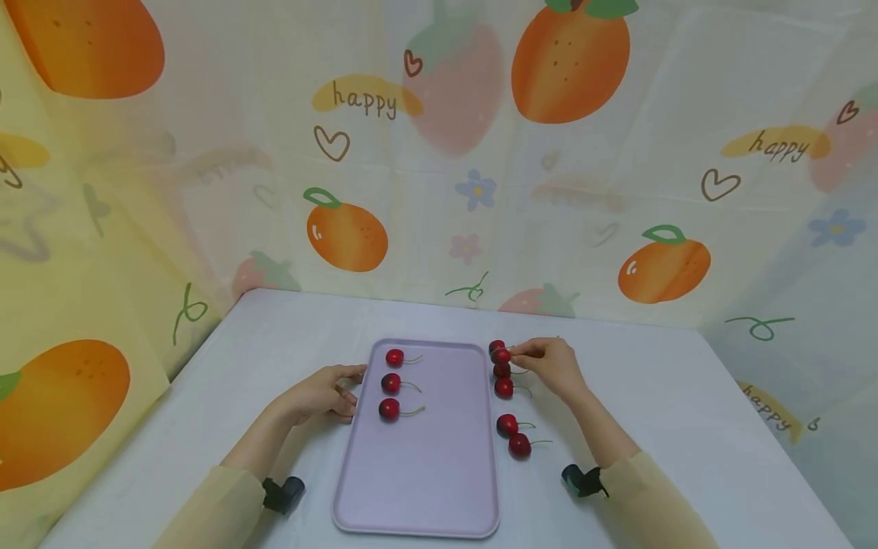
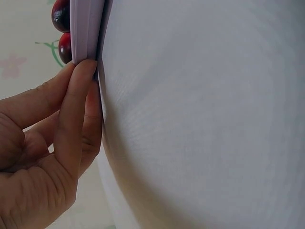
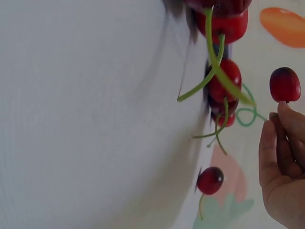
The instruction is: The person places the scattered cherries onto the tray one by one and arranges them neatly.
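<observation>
White table [image 1: 686, 412], fruit-print backdrop [image 1: 590, 175]. Your right hand [image 1: 552, 367] pinches raised cherry [image 1: 501, 356], right of tray [image 1: 418, 488]; left hand [image 1: 314, 396] pinches tray's left edge. Likely transfer step; next probably calls for carrying it over tray.

A: You have the brown lowercase word "happy" on an orange-yellow patch [image 1: 367, 96], printed on the cloth backdrop [image 1: 425, 229] facing you. Is that the only one you can read?

B: You can read "happy" again on a right-hand patch [image 1: 776, 144], higher than the table and to your right. Lower on that side, a slanting patch [image 1: 773, 410] gives you "happy" once more; you cannot tell whether the small brown mark [image 1: 812, 425] next to it is a letter.

A: And at your far left?

B: There you get just a "y" by a cut-off patch [image 1: 24, 151]. On a pale band [image 1: 226, 164], the marks are too blurred for you to read.
</observation>
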{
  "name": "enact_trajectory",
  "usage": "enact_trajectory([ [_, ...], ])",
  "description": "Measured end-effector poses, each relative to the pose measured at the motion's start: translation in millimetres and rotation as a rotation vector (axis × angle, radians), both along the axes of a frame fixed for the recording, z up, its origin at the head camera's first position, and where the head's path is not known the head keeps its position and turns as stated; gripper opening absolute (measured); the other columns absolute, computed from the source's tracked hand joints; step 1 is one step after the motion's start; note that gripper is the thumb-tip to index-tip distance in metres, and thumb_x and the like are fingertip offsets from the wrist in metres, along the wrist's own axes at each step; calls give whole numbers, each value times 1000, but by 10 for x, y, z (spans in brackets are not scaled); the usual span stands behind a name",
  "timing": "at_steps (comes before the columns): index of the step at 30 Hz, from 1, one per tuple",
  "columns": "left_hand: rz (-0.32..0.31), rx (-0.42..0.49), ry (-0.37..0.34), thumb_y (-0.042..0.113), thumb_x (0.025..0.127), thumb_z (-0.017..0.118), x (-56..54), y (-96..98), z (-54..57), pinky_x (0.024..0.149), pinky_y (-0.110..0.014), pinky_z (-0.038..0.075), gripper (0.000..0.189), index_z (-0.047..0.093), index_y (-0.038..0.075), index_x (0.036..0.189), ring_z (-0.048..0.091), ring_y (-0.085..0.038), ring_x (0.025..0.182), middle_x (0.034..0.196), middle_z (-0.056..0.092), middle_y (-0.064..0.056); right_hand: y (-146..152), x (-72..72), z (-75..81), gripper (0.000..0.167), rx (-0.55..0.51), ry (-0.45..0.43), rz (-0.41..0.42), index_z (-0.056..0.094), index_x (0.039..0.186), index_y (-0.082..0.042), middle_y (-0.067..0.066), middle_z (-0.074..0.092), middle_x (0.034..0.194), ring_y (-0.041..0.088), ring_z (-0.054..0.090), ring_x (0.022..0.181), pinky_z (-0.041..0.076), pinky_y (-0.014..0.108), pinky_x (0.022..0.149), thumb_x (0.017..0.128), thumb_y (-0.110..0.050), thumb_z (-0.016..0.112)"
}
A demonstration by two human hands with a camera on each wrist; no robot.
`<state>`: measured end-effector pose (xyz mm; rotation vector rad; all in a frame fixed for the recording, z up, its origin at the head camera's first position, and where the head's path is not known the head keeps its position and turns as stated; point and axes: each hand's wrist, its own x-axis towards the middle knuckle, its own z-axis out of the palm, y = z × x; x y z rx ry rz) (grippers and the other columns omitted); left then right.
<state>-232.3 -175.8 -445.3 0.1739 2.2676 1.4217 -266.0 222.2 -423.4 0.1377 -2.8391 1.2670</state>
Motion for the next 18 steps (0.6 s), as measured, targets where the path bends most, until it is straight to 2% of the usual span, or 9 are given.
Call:
enact_trajectory([
  [5,-7,26,-3,-11,80,65,6,-8,13,69,-27,61,78,33,-4,151,57,-16,83,143,43,-27,-114,47,31,14,-24,1,11,79,99,-11,9,77,97,14,69,85,55,23,75,88,-17,73],
  [14,-10,12,2,-10,80,65,-3,-11,1,69,-27,60,78,34,-3,151,57,-16,82,142,44,-26,-334,176,70,11,-99,-24,55,79,95,-11,7,77,88,11,66,81,52,21,72,85,-15,76],
  [18,-10,20,-1,-10,80,65,-9,-13,-8,69,-27,61,78,33,-3,151,57,-16,82,142,44,-26,-428,247,100,10,-113,-17,82,79,93,-10,8,77,90,11,66,79,52,20,70,84,-14,76],
])
